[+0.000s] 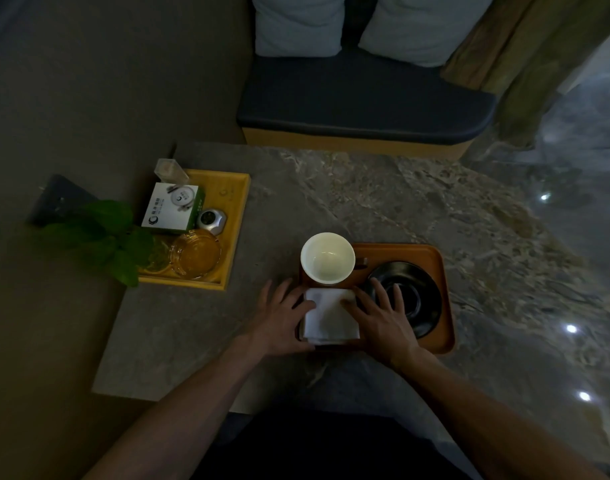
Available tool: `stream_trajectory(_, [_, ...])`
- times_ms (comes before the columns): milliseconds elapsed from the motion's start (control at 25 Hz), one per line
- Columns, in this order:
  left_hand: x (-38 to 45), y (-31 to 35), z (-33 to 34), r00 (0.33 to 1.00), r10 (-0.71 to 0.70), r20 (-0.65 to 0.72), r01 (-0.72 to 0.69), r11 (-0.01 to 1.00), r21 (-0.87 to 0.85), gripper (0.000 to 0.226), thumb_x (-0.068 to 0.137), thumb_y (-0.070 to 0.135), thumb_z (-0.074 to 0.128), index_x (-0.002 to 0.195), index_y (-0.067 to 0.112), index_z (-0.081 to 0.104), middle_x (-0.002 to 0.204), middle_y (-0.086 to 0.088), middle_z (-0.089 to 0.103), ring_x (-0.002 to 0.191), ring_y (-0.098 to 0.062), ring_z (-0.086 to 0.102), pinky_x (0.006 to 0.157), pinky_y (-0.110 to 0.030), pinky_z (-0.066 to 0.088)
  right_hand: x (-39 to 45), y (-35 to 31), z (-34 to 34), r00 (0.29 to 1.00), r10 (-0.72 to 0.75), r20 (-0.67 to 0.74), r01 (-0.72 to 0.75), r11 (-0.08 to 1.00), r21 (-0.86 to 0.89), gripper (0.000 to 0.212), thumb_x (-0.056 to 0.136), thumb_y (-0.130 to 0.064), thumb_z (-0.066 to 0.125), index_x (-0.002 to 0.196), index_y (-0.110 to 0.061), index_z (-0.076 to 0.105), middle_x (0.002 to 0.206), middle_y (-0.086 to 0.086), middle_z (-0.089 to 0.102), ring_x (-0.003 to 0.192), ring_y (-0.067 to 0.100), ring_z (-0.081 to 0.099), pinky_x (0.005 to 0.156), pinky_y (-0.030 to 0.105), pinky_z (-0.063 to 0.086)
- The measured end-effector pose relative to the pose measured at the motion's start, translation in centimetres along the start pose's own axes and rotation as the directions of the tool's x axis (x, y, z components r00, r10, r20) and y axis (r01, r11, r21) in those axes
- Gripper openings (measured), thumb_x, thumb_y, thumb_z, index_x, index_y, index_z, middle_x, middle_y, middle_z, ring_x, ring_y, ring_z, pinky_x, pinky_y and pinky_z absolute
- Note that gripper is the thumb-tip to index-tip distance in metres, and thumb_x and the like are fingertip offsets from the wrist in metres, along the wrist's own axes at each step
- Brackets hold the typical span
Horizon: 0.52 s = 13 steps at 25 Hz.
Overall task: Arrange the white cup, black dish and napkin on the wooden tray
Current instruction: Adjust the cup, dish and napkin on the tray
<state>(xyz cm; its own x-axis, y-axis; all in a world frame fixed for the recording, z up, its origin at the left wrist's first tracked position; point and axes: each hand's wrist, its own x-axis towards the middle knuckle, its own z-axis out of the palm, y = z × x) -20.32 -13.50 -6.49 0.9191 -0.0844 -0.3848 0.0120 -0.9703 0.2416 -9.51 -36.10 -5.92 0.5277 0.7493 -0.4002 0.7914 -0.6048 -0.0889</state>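
Note:
A brown wooden tray lies on the stone table in front of me. A white cup, empty and upright, stands at the tray's far left corner. On the tray's right half sits a black dish. A folded white napkin lies flat on the tray's near left part. My left hand rests at the napkin's left edge with the thumb on it. My right hand presses fingertips on the napkin's right edge, and its outer fingers lie over the black dish. Both hands have their fingers spread.
A yellow tray at the left holds a white and green box, a glass ashtray and a small metal object. Green leaves hang over its near left corner. A cushioned bench stands beyond the table.

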Motion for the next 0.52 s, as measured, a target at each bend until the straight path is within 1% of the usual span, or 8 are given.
stream_trajectory(120, [0.02, 0.3, 0.01, 1.0, -0.012, -0.014, 0.012, 1.0, -0.001, 0.084, 0.075, 0.076, 0.051, 0.144, 0.033, 0.032, 0.158, -0.005, 0.022, 0.146, -0.031, 0.005, 0.115, -0.059, -0.003, 0.2, 0.14, -0.21, 1.0, -0.007, 0.003, 0.007, 1.0, -0.022, 0.088, 0.079, -0.062, 0.06, 0.149, -0.034, 0.014, 0.16, 0.005, 0.012, 0.145, 0.041, -0.009, 0.109, 0.069, -0.009])
stream_trajectory(320, [0.06, 0.64, 0.16, 0.999, -0.023, -0.028, 0.022, 0.999, -0.025, 0.082, 0.074, 0.071, 0.057, 0.143, 0.034, 0.033, 0.156, -0.005, 0.025, 0.145, -0.03, 0.008, 0.115, -0.06, -0.003, 0.33, 0.0, -0.37, 1.0, -0.008, -0.01, 0.008, 1.0, -0.005, 0.086, 0.079, -0.06, 0.061, 0.148, -0.032, 0.018, 0.159, 0.006, 0.019, 0.145, 0.041, -0.007, 0.109, 0.07, -0.008])
stream_trajectory(440, [-0.02, 0.38, 0.0, 0.999, -0.024, -0.032, 0.024, 1.0, 0.005, 0.082, 0.075, 0.07, 0.057, 0.144, 0.034, 0.033, 0.157, -0.005, 0.025, 0.145, -0.031, 0.008, 0.113, -0.058, -0.007, 0.46, -0.04, -0.4, 1.0, -0.015, -0.007, 0.015, 1.0, 0.009, 0.089, 0.077, -0.06, 0.063, 0.148, -0.032, 0.016, 0.158, 0.006, 0.02, 0.146, 0.04, -0.007, 0.108, 0.069, -0.009])
stream_trajectory(520, [-0.04, 0.37, -0.09, 0.999, -0.02, -0.038, 0.02, 1.0, -0.007, 0.082, 0.074, 0.069, 0.058, 0.144, 0.033, 0.032, 0.156, -0.006, 0.025, 0.145, -0.031, 0.009, 0.113, -0.057, -0.008, 0.4, -0.09, -0.38, 1.0, -0.015, -0.009, 0.015, 1.0, 0.01, 0.09, 0.077, -0.059, 0.064, 0.148, -0.032, 0.015, 0.158, 0.006, 0.02, 0.146, 0.039, -0.007, 0.108, 0.069, -0.008])
